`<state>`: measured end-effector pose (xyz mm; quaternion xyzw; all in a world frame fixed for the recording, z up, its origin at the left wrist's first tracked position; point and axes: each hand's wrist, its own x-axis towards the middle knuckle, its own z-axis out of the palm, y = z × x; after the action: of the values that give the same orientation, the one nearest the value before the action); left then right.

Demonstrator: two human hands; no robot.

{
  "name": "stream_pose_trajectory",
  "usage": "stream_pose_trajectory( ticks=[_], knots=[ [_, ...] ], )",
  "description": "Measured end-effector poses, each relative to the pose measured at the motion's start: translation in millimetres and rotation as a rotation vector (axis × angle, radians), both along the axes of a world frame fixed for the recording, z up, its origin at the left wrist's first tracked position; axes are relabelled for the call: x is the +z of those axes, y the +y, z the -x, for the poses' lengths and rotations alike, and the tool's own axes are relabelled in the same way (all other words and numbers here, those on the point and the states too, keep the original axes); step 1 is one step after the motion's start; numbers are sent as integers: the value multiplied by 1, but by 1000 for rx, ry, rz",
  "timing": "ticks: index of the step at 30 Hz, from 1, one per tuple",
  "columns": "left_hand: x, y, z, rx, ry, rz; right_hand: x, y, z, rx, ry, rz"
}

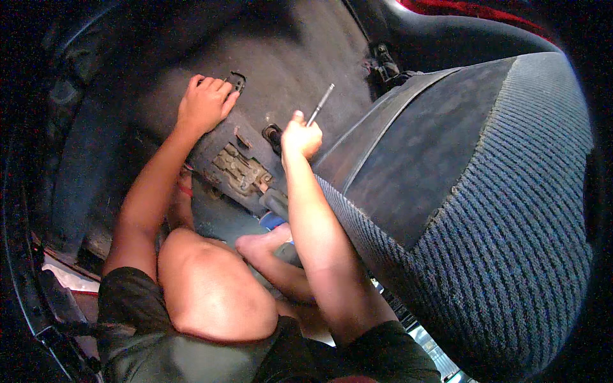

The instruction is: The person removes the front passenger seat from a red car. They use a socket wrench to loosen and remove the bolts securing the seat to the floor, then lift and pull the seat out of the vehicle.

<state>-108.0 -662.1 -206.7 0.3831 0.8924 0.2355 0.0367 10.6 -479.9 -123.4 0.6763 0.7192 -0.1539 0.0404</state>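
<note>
My right hand [302,139] is closed round a slim metal rod [321,104], which points up and away from the thumb side. The rod's lower end is hidden in the fist. Close to this hand a small dark fitting [271,132] sits on the grey carpet. My left hand [207,103] rests on the carpeted floor hump [220,135], fingers bent and slightly apart. Its fingertips are beside a black oval bracket [237,82], and what lies under them is hidden. Between my arms, a cut-out in the hump shows a dirty metal plate [240,168].
A seat with striped blue-grey cloth [498,210] fills the right side, near my right forearm. Behind it stands a dark seat mount [385,64]. My bent knee [217,287] and a bare foot [258,246] are below the hump. A blue item [272,221] shows by the foot.
</note>
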Motion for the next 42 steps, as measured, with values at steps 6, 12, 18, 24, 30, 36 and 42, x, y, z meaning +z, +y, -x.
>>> stream_pose_trajectory(
  ticks=[6,12,18,24,30,36,42],
  knots=[
    [-10,-1,-3,48,-75,-59,-10,-10,-6,599,-215,161],
    [-6,-3,-3,50,-62,-132,-12,-10,-33,901,-99,102],
    [-9,1,-4,19,-45,-132,-36,12,-3,-476,451,-40],
    [-18,-9,-5,50,-11,-74,-18,-10,-5,866,-227,139],
    [-14,-3,-6,106,-13,-85,-15,-4,-3,386,22,194],
    [-20,5,-6,107,-39,-43,-25,16,-22,488,16,93],
    [-13,2,-6,122,-104,63,-8,-8,-13,354,73,159]
  ],
)
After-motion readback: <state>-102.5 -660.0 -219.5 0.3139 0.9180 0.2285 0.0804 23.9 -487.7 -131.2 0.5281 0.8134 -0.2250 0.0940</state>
